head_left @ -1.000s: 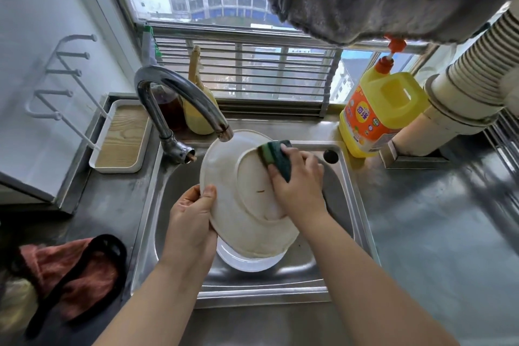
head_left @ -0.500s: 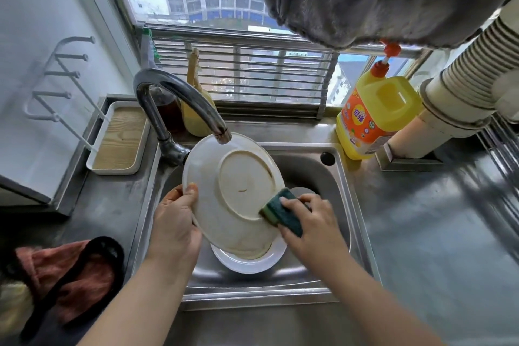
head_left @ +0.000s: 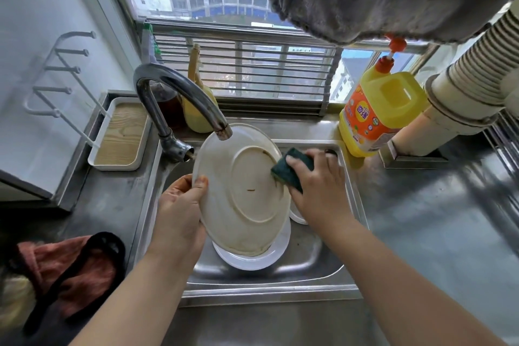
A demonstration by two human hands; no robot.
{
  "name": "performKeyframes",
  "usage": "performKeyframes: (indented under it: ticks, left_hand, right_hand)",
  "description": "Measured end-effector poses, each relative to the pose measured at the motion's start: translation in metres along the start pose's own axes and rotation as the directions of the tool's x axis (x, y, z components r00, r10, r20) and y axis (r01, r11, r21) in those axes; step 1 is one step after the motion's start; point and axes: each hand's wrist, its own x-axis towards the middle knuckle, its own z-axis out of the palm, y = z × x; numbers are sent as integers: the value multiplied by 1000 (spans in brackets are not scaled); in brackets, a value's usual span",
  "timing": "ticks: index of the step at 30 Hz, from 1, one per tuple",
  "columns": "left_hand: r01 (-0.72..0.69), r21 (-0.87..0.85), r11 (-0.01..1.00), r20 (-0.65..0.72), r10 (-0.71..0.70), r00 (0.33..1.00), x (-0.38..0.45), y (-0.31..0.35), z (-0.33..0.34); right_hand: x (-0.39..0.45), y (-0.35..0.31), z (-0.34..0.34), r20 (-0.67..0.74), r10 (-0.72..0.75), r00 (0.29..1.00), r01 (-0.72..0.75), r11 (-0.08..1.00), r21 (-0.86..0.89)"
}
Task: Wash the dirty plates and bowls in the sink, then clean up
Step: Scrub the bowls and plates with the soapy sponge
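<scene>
The left hand (head_left: 179,213) grips the tilted plate (head_left: 243,191) by its left rim at frame centre, above the sink (head_left: 269,289). The right hand's (head_left: 320,188) fingers pinch the sponge (head_left: 292,170) against its right edge.

Risks:
- A wet rim may slip onto the lower plate (head_left: 250,260).
- The tap (head_left: 222,129) crowds the top edge.
- Open room lies lower right.
</scene>
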Motion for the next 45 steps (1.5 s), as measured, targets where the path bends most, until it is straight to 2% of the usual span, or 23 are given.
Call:
performKeyframes:
  ticks: [3,9,12,14,16,20,21,23,26,28,33,36,39,42,45]
  left_hand:
    - [-2,19,1000,16,2,1000,-3,-1,7]
    - [-21,-3,1000,-4,21,1000,7,7,5]
    - [-7,19,1000,16,7,1000,5,1,8]
    - [11,-1,1000,24,-11,1000,4,1,11]
    - [22,-37,999,19,-22,1000,7,5,12]
    - [11,-96,995,-43,-15,999,13,10,8]
    - [7,-104,995,-60,-13,998,14,10,8]
    - [-1,-119,993,-90,-10,996,14,8,10]
    - [-14,-121,993,-106,1,994,15,10,13]
    - [-19,-111,994,-98,8,995,17,12,12]
    - [-19,-75,997,-38,16,999,17,12,10]
    - [-19,-76,997,-25,17,1000,13,4,15]
    - [12,-93,996,-11,-13,1000,8,-3,24]
    - [54,-165,985,-24,-59,998,12,-2,23]
    - [71,-168,983,-56,-82,995,18,1,14]
  right_hand:
    - [29,-3,-10,-118,16,993,-19,999,-26]
    - [-10,8,2,-24,-31,999,30,998,-57]
    - [20,-5,-8,-89,-14,996,17,999,28]
    - [37,-11,-15,-106,-7,994,9,1000,24]
    - [33,-6,-13,-51,39,998,-39,999,5]
    - [-17,-3,-10,231,152,961,-171,983,64]
    - [-30,-10,-10,262,167,951,-202,973,113]
    - [-47,-30,-14,252,146,956,-211,944,252]
    - [-54,-53,-20,237,56,970,-151,902,405]
    - [-50,-45,-20,264,53,963,-154,911,382]
    - [-12,-1,-12,302,247,921,-320,920,224]
    - [12,-9,-19,212,295,932,-352,878,324]
    - [15,-46,-24,180,243,953,-299,849,435]
    - [-21,-75,-23,186,100,977,-189,805,562]
    - [-53,-53,-17,226,61,972,-177,825,537]
